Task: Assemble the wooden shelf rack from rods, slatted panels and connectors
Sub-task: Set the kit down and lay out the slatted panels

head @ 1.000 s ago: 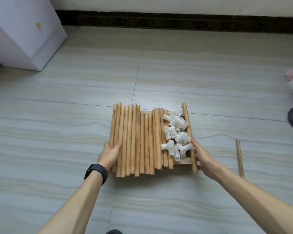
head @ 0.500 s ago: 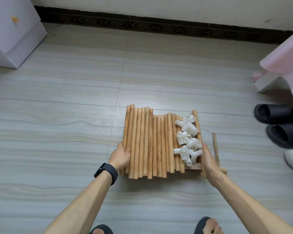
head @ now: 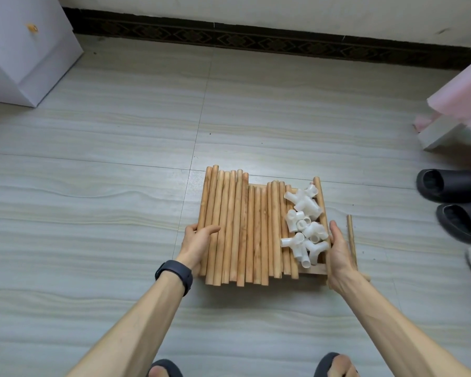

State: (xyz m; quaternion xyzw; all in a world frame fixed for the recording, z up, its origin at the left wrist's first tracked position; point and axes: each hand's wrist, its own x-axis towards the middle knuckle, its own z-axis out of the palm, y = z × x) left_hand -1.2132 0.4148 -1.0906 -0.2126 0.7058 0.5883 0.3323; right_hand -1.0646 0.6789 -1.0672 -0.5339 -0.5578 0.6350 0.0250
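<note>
Light wood rods (head: 237, 229) lie side by side, ends uneven, atop slatted panel (head: 314, 270). White plastic connectors (head: 305, 227) heaped on right part, btwn them & an edge rod (head: 319, 194). Loose rod (head: 350, 238) on floor, just right.

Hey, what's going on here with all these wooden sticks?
A person has a pile of shelf parts between both hands: the left hand grips the left edge of the wooden rods, the right hand presses flat against the right side. White connectors lie heaped on the rods, over a slatted panel. Nothing is joined yet. One loose rod lies aside.
</note>
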